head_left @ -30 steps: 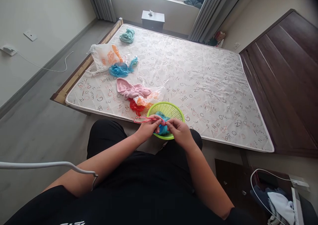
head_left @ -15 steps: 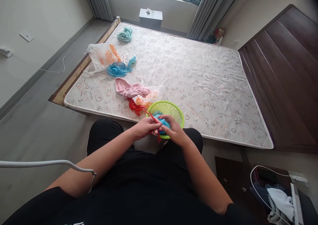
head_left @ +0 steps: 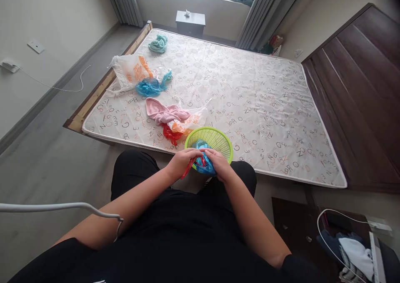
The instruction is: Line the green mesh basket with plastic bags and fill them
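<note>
My left hand is closed in a pinch on a thin red plastic strip, whose end hangs below the fingers. Its fingertips meet those of my right hand, which is also pinched, apparently on the same strip. Beneath the fingers is a crumpled blue plastic bag, with part of the red strip lying across it. The bag sits at the near side of a lime-green plastic basket between my knees, against the mattress edge. My fingers partly hide the strip and the bag.
On the mattress lie a red plastic bag, a white-and-orange bag, a pink cloth, another blue bag, a larger white bag and a green cloth. A white cable crosses near my left arm.
The red strip no longer stretches toward the red bag on the mattress; it is now bunched between my hands over the blue bag. My right hand has closed in, showing more blue plastic.
</note>
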{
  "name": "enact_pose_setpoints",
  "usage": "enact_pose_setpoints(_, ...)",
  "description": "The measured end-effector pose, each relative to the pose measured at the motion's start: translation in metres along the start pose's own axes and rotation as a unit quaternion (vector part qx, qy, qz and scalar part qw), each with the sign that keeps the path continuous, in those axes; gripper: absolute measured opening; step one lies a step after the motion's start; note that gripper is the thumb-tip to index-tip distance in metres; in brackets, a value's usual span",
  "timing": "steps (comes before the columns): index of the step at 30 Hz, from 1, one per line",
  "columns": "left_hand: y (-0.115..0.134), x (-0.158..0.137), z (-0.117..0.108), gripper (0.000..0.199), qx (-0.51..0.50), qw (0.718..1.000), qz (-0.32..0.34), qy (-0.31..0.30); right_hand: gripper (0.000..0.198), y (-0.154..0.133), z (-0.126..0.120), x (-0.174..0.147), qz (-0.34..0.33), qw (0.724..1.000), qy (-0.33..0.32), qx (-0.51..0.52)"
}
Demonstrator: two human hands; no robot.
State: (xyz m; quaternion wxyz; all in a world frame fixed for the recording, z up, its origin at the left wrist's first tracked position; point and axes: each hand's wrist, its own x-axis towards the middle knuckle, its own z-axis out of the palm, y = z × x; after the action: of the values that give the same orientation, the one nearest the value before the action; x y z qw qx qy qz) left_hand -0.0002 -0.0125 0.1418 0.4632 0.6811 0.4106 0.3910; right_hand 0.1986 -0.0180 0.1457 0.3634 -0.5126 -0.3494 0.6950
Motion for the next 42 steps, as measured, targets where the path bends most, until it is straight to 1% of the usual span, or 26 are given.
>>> enact_pose_setpoints(4, 0.000, -0.007, -0.006, 0.017, 0.031, 0.998, 0.057, -0.026, 0.047, 0.001, 0.003, -0.003, 0.036, 0.994, -0.101, -0.004)
enact_pose_setpoints(6, -0.002, -0.009, -0.011, 0.017, 0.053, 0.993, 0.095, -0.035, 0.046, 0.003, 0.003, -0.003, 0.031, 0.993, -0.118, -0.001)
enact_pose_setpoints(8, -0.007, -0.009, -0.015, 0.020, 0.075, 0.987, 0.137, -0.033, 0.044, 0.006, 0.003, 0.000, 0.012, 0.996, -0.089, 0.015)
enact_pose_setpoints(12, -0.022, -0.007, -0.020, 0.023, 0.108, 0.968, 0.227, -0.001, 0.046, 0.010, 0.001, 0.007, -0.038, 0.999, 0.021, 0.020)
enact_pose_setpoints(14, -0.029, -0.006, -0.020, 0.024, 0.120, 0.961, 0.247, 0.014, 0.051, 0.009, -0.002, 0.009, -0.056, 0.996, 0.061, 0.016)
enact_pose_setpoints(15, -0.032, -0.006, -0.020, 0.024, 0.121, 0.962, 0.243, 0.017, 0.052, 0.007, -0.004, 0.009, -0.061, 0.995, 0.071, 0.020)
enact_pose_setpoints(16, -0.034, -0.006, -0.020, 0.023, 0.116, 0.966, 0.231, 0.021, 0.053, 0.005, -0.007, 0.010, -0.067, 0.994, 0.078, 0.028)
enact_pose_setpoints(18, -0.037, -0.008, -0.022, 0.023, 0.090, 0.979, 0.181, 0.033, 0.053, 0.000, -0.017, 0.010, -0.087, 0.990, 0.094, 0.053)
enact_pose_setpoints(21, -0.041, -0.014, -0.027, 0.029, 0.037, 0.994, 0.062, 0.078, 0.051, -0.004, -0.043, 0.009, -0.122, 0.977, 0.134, 0.110)
enact_pose_setpoints(23, -0.043, -0.018, -0.030, 0.033, 0.008, 0.995, -0.012, 0.100, 0.052, -0.002, -0.062, 0.010, -0.137, 0.967, 0.166, 0.139)
enact_pose_setpoints(26, -0.049, -0.019, -0.028, 0.039, -0.045, 0.991, -0.092, 0.087, 0.052, 0.007, -0.079, 0.012, -0.142, 0.957, 0.213, 0.137)
enact_pose_setpoints(28, -0.053, -0.018, -0.023, 0.042, -0.083, 0.985, -0.139, 0.061, 0.047, 0.013, -0.079, 0.012, -0.149, 0.951, 0.255, 0.087)
enact_pose_setpoints(29, -0.055, -0.016, -0.021, 0.043, -0.096, 0.981, -0.161, 0.048, 0.047, 0.016, -0.076, 0.011, -0.156, 0.946, 0.282, 0.036)
enact_pose_setpoints(30, -0.057, -0.015, -0.019, 0.044, -0.106, 0.977, -0.180, 0.038, 0.053, 0.018, -0.070, 0.010, -0.170, 0.935, 0.309, -0.034)
enact_pose_setpoints(31, -0.059, -0.014, -0.017, 0.046, -0.113, 0.974, -0.195, 0.031, 0.063, 0.020, -0.064, 0.008, -0.188, 0.918, 0.328, -0.120)
enact_pose_setpoints(32, -0.061, -0.014, -0.016, 0.049, -0.120, 0.971, -0.204, 0.026, 0.074, 0.022, -0.056, 0.006, -0.207, 0.897, 0.328, -0.213)
enact_pose_setpoints(33, -0.062, -0.014, -0.015, 0.052, -0.127, 0.969, -0.209, 0.023, 0.083, 0.025, -0.047, 0.004, -0.222, 0.873, 0.308, -0.306)
enact_pose_setpoints(35, -0.063, -0.014, -0.015, 0.059, -0.142, 0.967, -0.209, 0.019, 0.090, 0.031, -0.030, 0.002, -0.225, 0.832, 0.215, -0.460)
enact_pose_setpoints(36, -0.063, -0.015, -0.015, 0.060, -0.147, 0.967, -0.207, 0.016, 0.087, 0.034, -0.022, 0.002, -0.209, 0.818, 0.161, -0.511)
enact_pose_setpoints(37, -0.063, -0.016, -0.015, 0.061, -0.151, 0.967, -0.205, 0.014, 0.078, 0.037, -0.016, 0.003, -0.185, 0.809, 0.116, -0.546)
enact_pose_setpoints(39, -0.065, -0.019, -0.014, 0.063, -0.149, 0.968, -0.202, 0.013, 0.049, 0.037, -0.008, 0.009, -0.139, 0.802, 0.065, -0.577)
enact_pose_setpoints(40, -0.066, -0.021, -0.014, 0.065, -0.143, 0.969, -0.202, 0.016, 0.035, 0.033, -0.006, 0.012, -0.127, 0.807, 0.059, -0.574)
enact_pose_setpoints(41, -0.068, -0.023, -0.014, 0.068, -0.131, 0.970, -0.202, 0.017, 0.026, 0.026, -0.007, 0.015, -0.125, 0.816, 0.064, -0.561)
enact_pose_setpoints(42, -0.070, -0.025, -0.014, 0.071, -0.118, 0.972, -0.202, 0.020, 0.021, 0.016, -0.008, 0.017, -0.128, 0.829, 0.075, -0.539)
